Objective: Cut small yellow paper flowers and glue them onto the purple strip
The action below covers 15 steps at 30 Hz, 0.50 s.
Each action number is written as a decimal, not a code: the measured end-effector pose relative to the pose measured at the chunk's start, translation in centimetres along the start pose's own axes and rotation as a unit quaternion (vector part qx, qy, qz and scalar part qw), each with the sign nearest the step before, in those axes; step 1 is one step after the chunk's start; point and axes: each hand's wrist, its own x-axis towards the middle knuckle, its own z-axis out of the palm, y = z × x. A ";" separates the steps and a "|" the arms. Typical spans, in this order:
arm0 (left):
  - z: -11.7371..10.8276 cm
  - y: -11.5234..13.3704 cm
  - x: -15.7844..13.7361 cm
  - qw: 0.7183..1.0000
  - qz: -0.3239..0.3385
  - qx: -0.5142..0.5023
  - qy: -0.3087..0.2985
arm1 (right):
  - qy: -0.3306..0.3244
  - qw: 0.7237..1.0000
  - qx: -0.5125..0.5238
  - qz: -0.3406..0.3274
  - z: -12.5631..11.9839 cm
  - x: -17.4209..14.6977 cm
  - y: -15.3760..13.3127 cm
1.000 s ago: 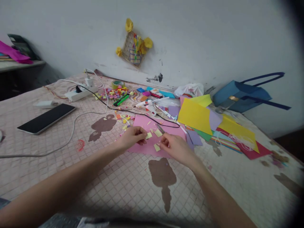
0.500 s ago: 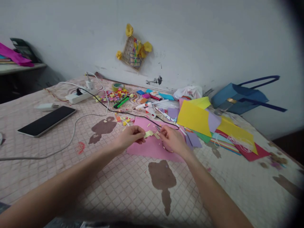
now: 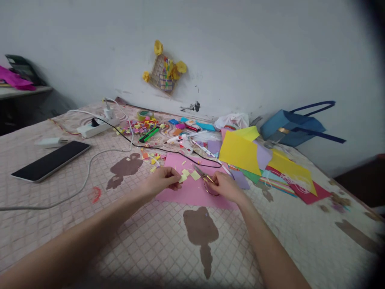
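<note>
My right hand is closed around a pair of scissors, whose blades point up and to the left. Between the fingertips of my left hand is a small pale yellow paper piece. Other pale yellow squares, such as a paper square near the scissor blades, lie between my hands. Beneath both hands is a pink sheet on the patterned tablecloth. The far ends of my left fingers are partly hidden.
A glue gun with its black cord lies behind the pink sheet. Coloured sheets and a blue bag are at right. At left are a dark tablet, a power strip and a green cutter. Small paper cutouts are heaped behind.
My right hand has drawn back to the right, and the scissors show more plainly, apart from the paper squares. My left hand still pinches the paper. The whole view has shifted slightly.
</note>
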 end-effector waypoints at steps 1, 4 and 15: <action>0.0 0.0 -0.1 1.000 -0.002 0.002 -0.001 | -0.006 0.999 0.036 0.002 -0.3 -0.1 0.0; 0.3 0.2 -0.3 1.000 -0.001 0.014 -0.005 | -0.041 0.976 0.215 -0.006 -1.0 -0.5 -0.7; 1.2 -0.5 -0.6 0.998 0.006 -0.001 -0.056 | -0.069 0.854 0.515 0.021 1.9 -2.0 -8.0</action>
